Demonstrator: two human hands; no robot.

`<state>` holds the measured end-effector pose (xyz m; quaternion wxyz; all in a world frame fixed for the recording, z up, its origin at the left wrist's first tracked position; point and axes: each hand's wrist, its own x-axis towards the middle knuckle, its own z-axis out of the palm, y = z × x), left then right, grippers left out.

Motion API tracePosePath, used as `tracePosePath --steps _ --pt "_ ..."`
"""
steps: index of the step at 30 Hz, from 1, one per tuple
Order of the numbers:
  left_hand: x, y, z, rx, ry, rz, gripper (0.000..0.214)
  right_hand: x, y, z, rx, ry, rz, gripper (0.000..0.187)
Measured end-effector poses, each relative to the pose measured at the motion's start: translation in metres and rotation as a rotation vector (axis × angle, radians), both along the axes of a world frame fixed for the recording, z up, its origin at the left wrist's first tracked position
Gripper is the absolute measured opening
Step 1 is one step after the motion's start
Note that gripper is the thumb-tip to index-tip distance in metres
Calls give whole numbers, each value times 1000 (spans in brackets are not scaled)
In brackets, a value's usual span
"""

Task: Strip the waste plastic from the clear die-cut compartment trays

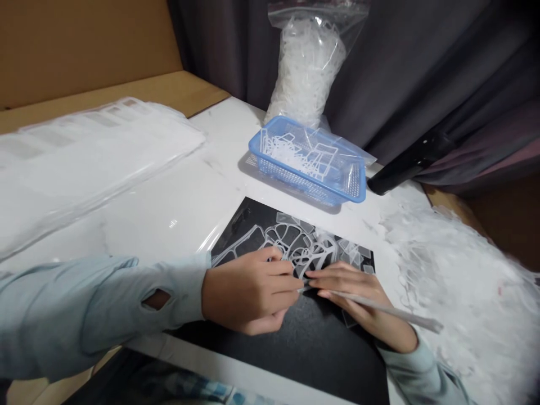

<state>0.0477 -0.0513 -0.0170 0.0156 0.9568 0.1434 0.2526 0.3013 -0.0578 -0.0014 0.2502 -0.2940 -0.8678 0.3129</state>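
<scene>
Plastic web (304,247), clear and full of curvy cut holes, lies flat on a black mat (312,360), with small clear squares (350,250) scattered at its far edge. The left hand (248,292) is on top of the web's near edge, with its fingers bent and their tips down on the plastic. You cannot tell if they pinch it or only press on it. The right hand (358,298) grips a long, thin, pale stick (379,306), and the stick's pointy end is right by the left hand's fingertips, at the web. The 2 hands are very close but do not clearly touch. A pale blue sleeve (156,299) with a small hole in it covers the left arm. Past the mat, a blue plastic basket (261,146) holds clear scraps (295,152) and sits on a white marble-look table (169,214). Behind the basket stands a zip bag (306,67) stuffed with white scraps. A big stack of white plastic sheets (84,169) is on the left, and a fluffy heap of white scraps (464,292) is on the right. A black handle (411,163) lies near the basket, in front of a gray curtain (422,67).
</scene>
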Motion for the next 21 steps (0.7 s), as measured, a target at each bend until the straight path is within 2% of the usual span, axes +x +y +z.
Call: tracePosePath --steps 5,13,18,21 --pt "1 -1 -1 14 -12 -2 16 -2 0 1 31 -19 23 25" --pt "1 -1 -1 -29 8 10 18 -5 -3 2 14 -19 -27 27" --pt "0 1 0 -30 -3 -4 20 -6 -8 -7 -78 38 -209 24" --pt "-1 0 0 -10 -7 1 18 -4 -9 -13 -102 110 -259 21"
